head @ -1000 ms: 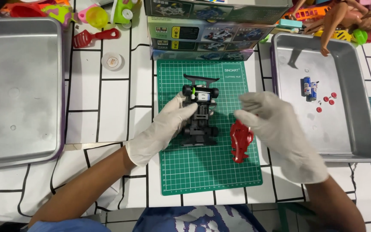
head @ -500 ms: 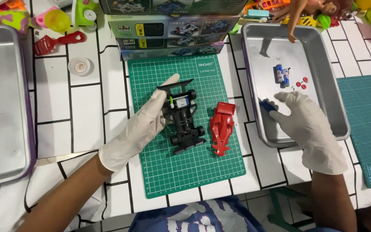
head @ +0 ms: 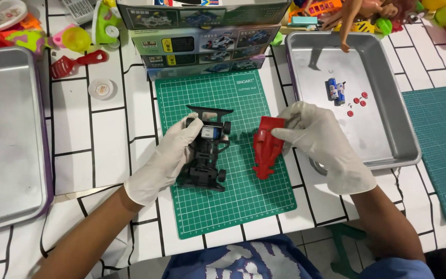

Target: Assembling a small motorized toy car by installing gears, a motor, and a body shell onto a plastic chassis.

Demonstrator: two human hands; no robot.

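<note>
A black toy car chassis (head: 205,163) with a small blue-and-white part near its top lies on the green cutting mat (head: 233,212). My left hand (head: 169,155), in a white glove, grips the chassis from its left side. Just to the right lies a red car body shell (head: 264,150) on the same mat. My gloved right hand (head: 318,139) pinches the shell's upper right end with its fingertips. Whether those fingers also hold a small part is unclear.
A metal tray (head: 388,139) at right holds a blue battery (head: 335,90) and several small red pieces (head: 358,101). Another metal tray (head: 6,139) is at left. Stacked toy boxes (head: 202,46), plastic toys, a white tape roll (head: 101,89) and a second green mat (head: 440,139) surround the work area.
My right hand left the red shell, reached over to the right tray, and has now come back to grip the shell's upper end. My left hand stayed on the chassis.
</note>
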